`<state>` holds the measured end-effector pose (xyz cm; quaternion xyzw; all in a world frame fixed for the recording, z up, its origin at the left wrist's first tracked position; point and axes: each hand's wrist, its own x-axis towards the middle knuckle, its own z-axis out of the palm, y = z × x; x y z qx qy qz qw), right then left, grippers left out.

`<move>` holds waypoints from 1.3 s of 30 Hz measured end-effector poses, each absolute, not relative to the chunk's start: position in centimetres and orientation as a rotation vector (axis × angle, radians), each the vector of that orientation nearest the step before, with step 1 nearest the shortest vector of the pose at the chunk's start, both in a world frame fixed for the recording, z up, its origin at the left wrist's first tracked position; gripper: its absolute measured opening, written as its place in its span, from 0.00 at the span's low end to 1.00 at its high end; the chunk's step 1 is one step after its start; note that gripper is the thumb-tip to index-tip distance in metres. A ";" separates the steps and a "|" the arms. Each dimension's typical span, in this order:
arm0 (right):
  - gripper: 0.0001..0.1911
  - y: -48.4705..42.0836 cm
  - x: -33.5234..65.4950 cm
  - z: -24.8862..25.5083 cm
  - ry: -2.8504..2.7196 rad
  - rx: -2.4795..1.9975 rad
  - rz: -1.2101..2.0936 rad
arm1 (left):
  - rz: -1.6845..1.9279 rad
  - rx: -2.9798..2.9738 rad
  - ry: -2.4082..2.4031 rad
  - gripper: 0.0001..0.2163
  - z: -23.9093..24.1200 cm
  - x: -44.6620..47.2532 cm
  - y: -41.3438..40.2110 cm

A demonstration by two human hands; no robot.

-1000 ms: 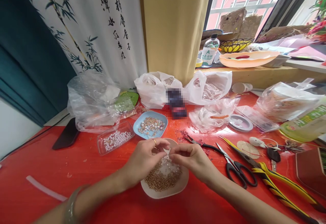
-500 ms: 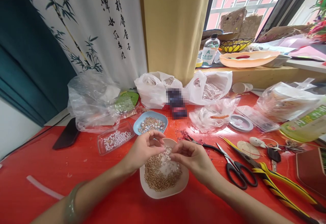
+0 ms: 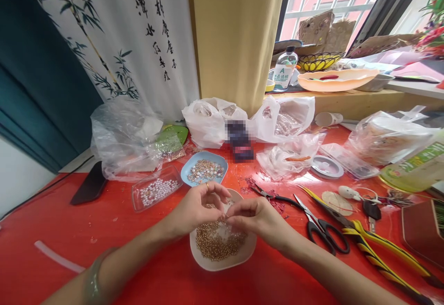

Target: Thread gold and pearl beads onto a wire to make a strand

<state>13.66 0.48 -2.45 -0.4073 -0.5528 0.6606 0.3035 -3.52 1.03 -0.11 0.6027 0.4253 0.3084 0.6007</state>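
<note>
Over a white bowl (image 3: 222,266) of gold beads (image 3: 217,245) and some clear ones, my two hands meet with fingertips almost touching. My left hand (image 3: 203,205) has its thumb and fingers closed in a pinch. Opposite it, my right hand (image 3: 251,214) pinches with thumb and forefinger. Whatever sits between the fingertips is too small to make out. Just behind the bowl stands a blue dish (image 3: 185,171) of mixed gold and pearly beads. To its left is a clear plastic box (image 3: 137,198) holding white pearl beads (image 3: 156,190).
Scissors (image 3: 326,231), yellow-black pliers (image 3: 360,235) and small black-handled pliers (image 3: 277,197) lie to the right. A dark phone (image 3: 89,183) is at left. Plastic bags (image 3: 204,122) line the back of the red table (image 3: 138,268). A green-labelled bottle (image 3: 412,164) lies tilted at right.
My hands have come closer together, the right moving left until the fingertips nearly meet. The bowl and the things around it stay put; the view shifts slightly.
</note>
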 end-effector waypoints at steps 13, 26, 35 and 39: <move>0.07 -0.1 13.5 -2.2 -1.981 -1.178 1.139 | 0.433 1.190 1.053 0.15 -0.1 -3.4 0.8; 0.06 0.0 13.6 -2.6 -2.024 -1.163 0.853 | 0.452 1.293 1.167 0.04 -0.9 -3.6 1.5; 0.01 0.1 13.5 -2.2 -1.687 -1.154 1.161 | 0.574 1.232 1.252 0.06 -0.7 -3.8 1.8; 0.02 -0.1 13.4 -2.1 -1.612 -1.112 1.258 | 0.608 1.220 1.243 0.07 -1.0 -3.8 1.8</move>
